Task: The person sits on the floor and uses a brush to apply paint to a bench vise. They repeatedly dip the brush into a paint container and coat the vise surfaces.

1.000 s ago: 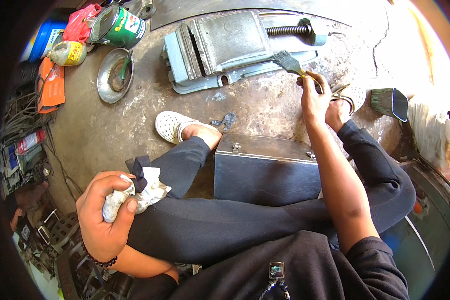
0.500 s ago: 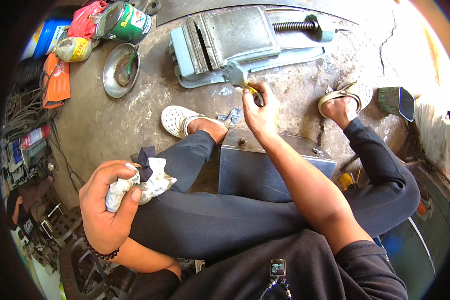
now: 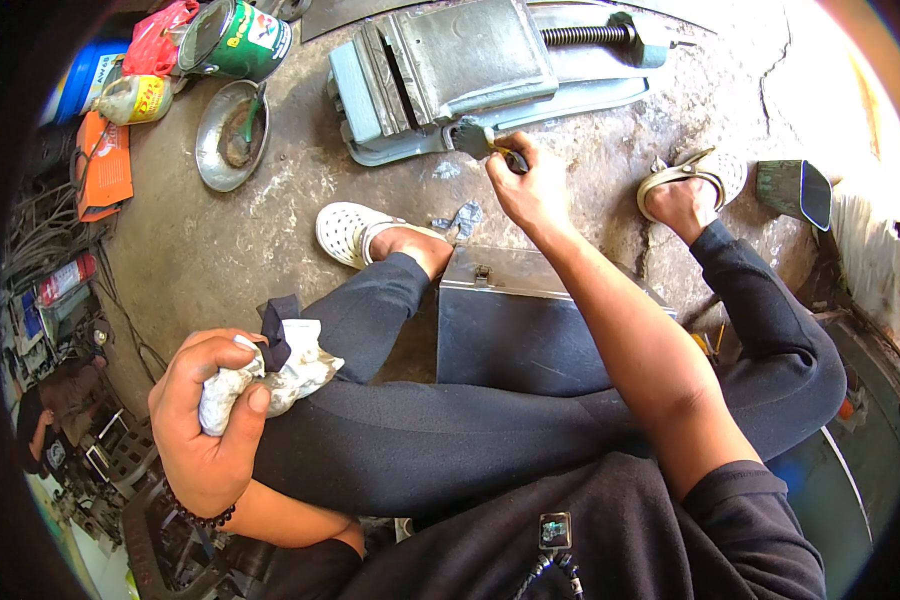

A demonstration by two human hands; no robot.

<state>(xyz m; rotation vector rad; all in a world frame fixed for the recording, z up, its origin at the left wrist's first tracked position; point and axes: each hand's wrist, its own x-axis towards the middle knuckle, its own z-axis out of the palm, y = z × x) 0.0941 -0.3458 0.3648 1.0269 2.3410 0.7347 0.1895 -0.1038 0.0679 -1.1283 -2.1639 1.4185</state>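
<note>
My right hand (image 3: pixel 535 188) is closed round the handle of a paintbrush (image 3: pixel 473 140) with a yellow and black handle. Its grey-blue bristles are against the lower side of a large machine vise (image 3: pixel 475 60), near the jaws. The vise lies on the floor, painted light blue, with bare grey metal on top and a long threaded screw (image 3: pixel 585 36) at its right. At the lower left, my left hand (image 3: pixel 208 425) grips a crumpled, stained white rag (image 3: pixel 295 365) with a dark strip of cloth on it, held over my leg.
A metal box (image 3: pixel 515 335) stands between my legs. Upper left are a dented metal bowl (image 3: pixel 210 150) with a green-handled tool, a green can (image 3: pixel 235 40), a jug (image 3: pixel 135 100) and an orange machine (image 3: pixel 105 165). A dark square tube (image 3: pixel 795 192) lies right; another person (image 3: pixel 45 420) is far left.
My right hand has moved slightly up, bringing the brush against the vise's lower side. The view has shifted a little; my left hand still holds the rag.
</note>
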